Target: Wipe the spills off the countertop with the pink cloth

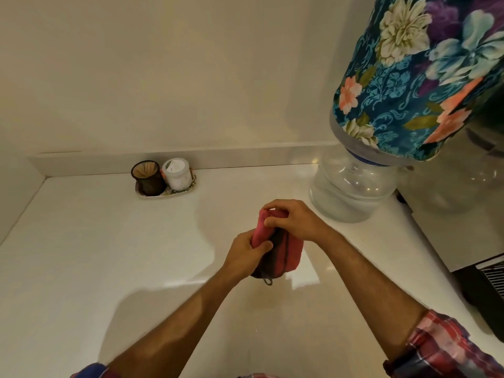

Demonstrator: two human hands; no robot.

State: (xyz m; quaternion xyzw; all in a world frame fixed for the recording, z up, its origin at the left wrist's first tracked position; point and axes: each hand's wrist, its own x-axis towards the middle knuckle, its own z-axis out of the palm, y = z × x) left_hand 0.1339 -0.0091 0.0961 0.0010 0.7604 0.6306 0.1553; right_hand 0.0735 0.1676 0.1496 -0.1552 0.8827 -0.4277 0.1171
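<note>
We see the left hand (246,253) and right hand (293,218) both closed on the pink cloth (290,248), above the countertop (109,255).

Home kitchen corner: white countertop (95,241) with low backsplash against plain cream wall (163,64), water dispenser jug (351,186) inverted under a floral fabric cover (414,77), small tray (166,193) holding a toothpick cup (148,177) and white lidded jar (177,174), dark appliance (488,290) at right edge.

cloth (291,248): pink, dark trim | countertop (95,241): white | bottle cover (425,77): blue floral
</note>
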